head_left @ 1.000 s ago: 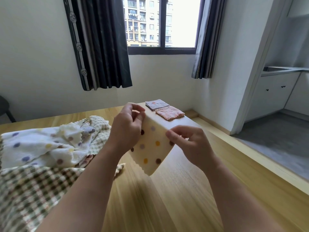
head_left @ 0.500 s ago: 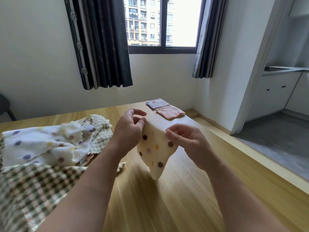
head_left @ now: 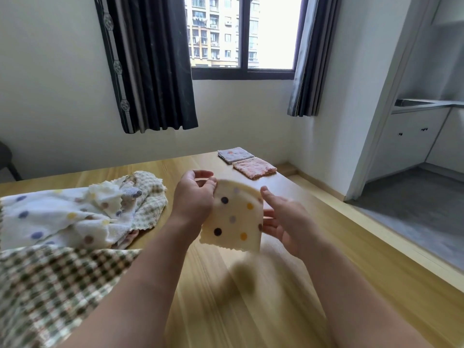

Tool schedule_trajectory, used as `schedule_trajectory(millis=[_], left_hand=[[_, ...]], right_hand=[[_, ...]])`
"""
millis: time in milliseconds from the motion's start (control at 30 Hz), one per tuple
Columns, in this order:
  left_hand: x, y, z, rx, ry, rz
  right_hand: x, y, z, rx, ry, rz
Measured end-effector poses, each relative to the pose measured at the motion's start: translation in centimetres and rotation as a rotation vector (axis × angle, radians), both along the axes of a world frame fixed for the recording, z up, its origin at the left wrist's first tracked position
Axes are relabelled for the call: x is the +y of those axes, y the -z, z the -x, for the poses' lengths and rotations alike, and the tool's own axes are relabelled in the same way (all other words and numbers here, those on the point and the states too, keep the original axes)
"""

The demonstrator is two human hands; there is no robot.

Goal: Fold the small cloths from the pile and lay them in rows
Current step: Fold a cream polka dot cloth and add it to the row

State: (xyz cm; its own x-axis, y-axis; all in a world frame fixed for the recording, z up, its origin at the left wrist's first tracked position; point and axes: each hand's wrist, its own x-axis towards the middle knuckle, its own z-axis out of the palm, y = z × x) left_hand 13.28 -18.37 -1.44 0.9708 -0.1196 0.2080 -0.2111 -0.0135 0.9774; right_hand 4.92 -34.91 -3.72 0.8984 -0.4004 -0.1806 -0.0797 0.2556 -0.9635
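A cream cloth with coloured dots [head_left: 233, 217] hangs in the air above the wooden table [head_left: 251, 297], folded to a small square shape. My left hand [head_left: 193, 199] pinches its upper left corner. My right hand [head_left: 288, 222] is at its right edge, fingers fairly straight and reaching behind the fabric, thumb up beside the top corner; this hand is blurred. The pile of unfolded cloths [head_left: 75, 214] lies at the left. Two folded cloths lie side by side at the far right corner: a grey one [head_left: 235, 154] and a pink one [head_left: 254, 167].
A green checked cloth [head_left: 37, 285] spreads over the near left of the table. The table's right edge drops to a lower wooden step and a grey floor [head_left: 414, 209]. A wall with a window and dark curtains stands behind the table.
The right hand let go of its pinch on the top edge and moved down along the cloth's right side. The cloth went from a drooping point to a squarer hanging shape.
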Motion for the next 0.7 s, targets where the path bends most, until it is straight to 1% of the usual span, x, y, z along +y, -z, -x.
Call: schedule_trajectory(millis=[33, 100, 133, 200, 233, 267, 300, 333, 367, 433, 500, 533, 600, 667, 700], left_hand=[[-0.1, 0.0, 0.1, 0.001, -0.006, 0.001], [-0.4, 0.1, 0.3, 0.026, -0.007, 0.013], [-0.5, 0.1, 0.5, 0.080, 0.011, 0.038], [-0.7, 0.0, 1.1, 0.261, 0.098, 0.087], [-0.9, 0.3, 1.0, 0.342, 0.144, 0.091], [-1.1, 0.7, 1.1, 0.391, 0.177, 0.082], [-1.4, 1.1, 1.3, 0.398, 0.185, 0.054], [-1.6, 1.5, 1.4, 0.361, 0.175, 0.001], [-1.7, 1.9, 1.5, 0.286, 0.149, -0.076], [-1.8, 2.7, 1.3, 0.158, 0.111, -0.180], [-1.7, 2.7, 1.4, 0.126, 0.123, -0.161], [-1.6, 2.5, 1.5, 0.138, 0.132, -0.133], [-1.6, 2.3, 1.7, 0.162, 0.144, -0.112], [-1.6, 2.5, 1.8, 0.131, 0.130, -0.161], [-1.6, 2.8, 1.7, 0.089, 0.103, -0.225]], right_hand=[[0.1, 0.2, -0.1, 0.049, -0.034, -0.027], [0.2, 0.6, -0.4, 0.063, -0.012, -0.042], [0.1, 0.9, -0.6, 0.049, 0.020, -0.035], [0.0, 1.2, -0.8, 0.012, 0.093, 0.011], [-0.1, 1.3, -0.8, -0.003, 0.133, 0.118], [-0.2, 1.3, -0.7, -0.004, 0.170, 0.304], [-0.2, 1.1, -0.5, 0.004, 0.202, 0.517], [-0.2, 1.0, -0.2, 0.008, 0.227, 0.707], [-0.1, 0.9, 0.1, 0.006, 0.232, 0.842], [-0.2, 0.9, 0.2, 0.026, 0.219, 0.965], [-0.6, 0.8, 0.0, 0.087, 0.200, 1.019], [-0.8, 0.9, -0.1, 0.110, 0.187, 1.013], [-1.3, 0.9, -0.2, 0.125, 0.173, 0.940], [-1.6, 1.1, -0.2, 0.140, 0.181, 0.898], [-1.6, 1.2, -0.2, 0.159, 0.188, 0.916]])
